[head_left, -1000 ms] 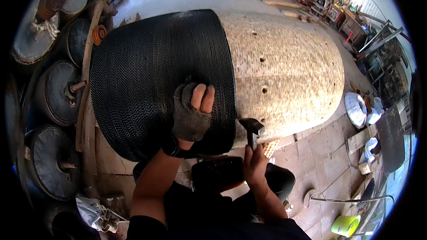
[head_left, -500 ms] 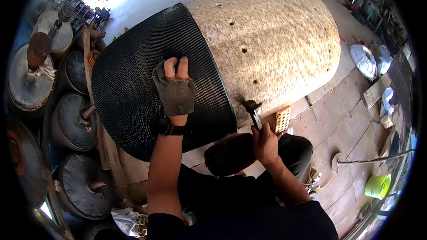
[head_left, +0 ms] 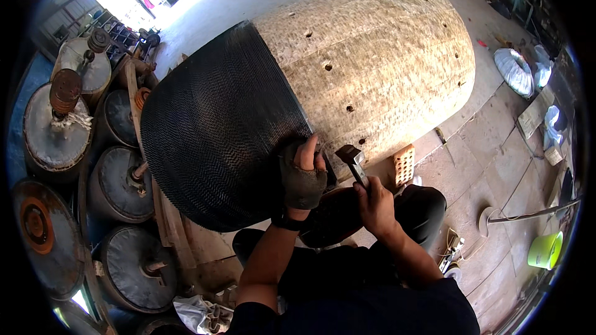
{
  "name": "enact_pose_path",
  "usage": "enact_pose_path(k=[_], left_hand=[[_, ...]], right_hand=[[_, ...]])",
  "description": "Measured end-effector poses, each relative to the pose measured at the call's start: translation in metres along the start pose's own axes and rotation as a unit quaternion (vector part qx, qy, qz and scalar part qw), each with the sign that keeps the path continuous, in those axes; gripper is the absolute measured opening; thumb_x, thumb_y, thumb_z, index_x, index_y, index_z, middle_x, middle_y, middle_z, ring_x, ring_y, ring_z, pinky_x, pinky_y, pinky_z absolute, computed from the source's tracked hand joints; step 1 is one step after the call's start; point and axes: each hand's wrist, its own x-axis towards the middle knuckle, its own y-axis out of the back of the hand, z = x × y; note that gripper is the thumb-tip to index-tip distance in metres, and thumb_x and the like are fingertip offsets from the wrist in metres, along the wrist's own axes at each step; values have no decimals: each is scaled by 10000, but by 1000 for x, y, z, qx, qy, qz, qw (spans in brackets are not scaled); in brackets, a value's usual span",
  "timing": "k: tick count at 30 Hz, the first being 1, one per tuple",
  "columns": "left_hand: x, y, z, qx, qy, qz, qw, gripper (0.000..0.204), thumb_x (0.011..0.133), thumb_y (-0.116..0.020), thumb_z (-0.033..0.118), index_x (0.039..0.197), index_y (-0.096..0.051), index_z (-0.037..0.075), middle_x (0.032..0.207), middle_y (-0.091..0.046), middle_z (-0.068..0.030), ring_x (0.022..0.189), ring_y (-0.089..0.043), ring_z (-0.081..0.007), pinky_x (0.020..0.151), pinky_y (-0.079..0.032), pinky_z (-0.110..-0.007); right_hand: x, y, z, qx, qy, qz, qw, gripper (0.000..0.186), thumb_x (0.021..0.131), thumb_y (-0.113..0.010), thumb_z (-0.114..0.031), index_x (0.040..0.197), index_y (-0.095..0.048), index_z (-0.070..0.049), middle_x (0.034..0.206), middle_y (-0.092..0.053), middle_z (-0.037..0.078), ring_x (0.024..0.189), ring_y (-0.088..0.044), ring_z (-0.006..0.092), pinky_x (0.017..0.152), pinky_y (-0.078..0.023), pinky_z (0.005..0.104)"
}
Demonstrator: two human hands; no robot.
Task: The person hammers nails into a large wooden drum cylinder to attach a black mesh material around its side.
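A large barrel-shaped drum (head_left: 379,56) lies on its side on a workshop floor, directly in front of a seated person, its long axis running from the near left to the far right; its right part shows a mottled tan surface. A black ribbed covering (head_left: 217,124) wraps its left part, ending in an edge that slants across the drum from far to near. Smaller rollers with stub shafts (head_left: 124,177) line the left side. A white wrapped bundle (head_left: 514,72) lies to the far right, a lime-green bucket (head_left: 546,250) stands to the near right, and a perforated brick (head_left: 404,164) is beside the drum's near side. The left grip (head_left: 303,177), in a grey glove with bare fingertips, is curled at the near end of the covering's edge, the nearer hand to it; whether it pinches anything cannot be told. The right grip (head_left: 375,208), bare, is closed around the handle of a hammer (head_left: 351,156), whose head is just right of that edge, in front of the tan surface and apart from the left hand.
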Motion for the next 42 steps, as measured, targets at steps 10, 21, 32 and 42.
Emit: enact_pose_path(k=[10,21,32,42], left_hand=[[17,6,10,-37,69,-24,997,542,807,-643,-88,1332,-566,23,930,-651,-134,836,-648,-290,743,-528,-404],[22,-10,13,80,36,1,996,728,756,-691,18,1436,-435,-30,949,-602,-164,848,-574,-329,790,-462,-471],[17,-4,26,33,92,-2,995,727,804,-687,44,1461,-394,-64,1098,-603,-195,941,-590,-372,838,-481,-491],[-88,15,55,-11,56,-251,966,543,857,-731,232,1327,-566,15,1288,-581,-177,1101,-608,-367,933,-503,-461]], right_hand=[[6,-3,-11,21,27,-6,999,238,997,-633,-188,1100,-548,10,789,-640,265,730,-643,473,625,-500,491],[15,-5,-21,-9,51,-6,999,260,981,-635,-164,1144,-529,9,781,-644,278,709,-635,498,594,-494,537],[24,-4,-19,-34,45,-24,998,209,981,-611,-145,1086,-525,14,749,-623,281,695,-626,502,576,-477,539],[20,-5,-15,-33,62,-35,997,146,1014,-548,-132,978,-523,7,711,-597,263,649,-606,471,552,-452,481]])
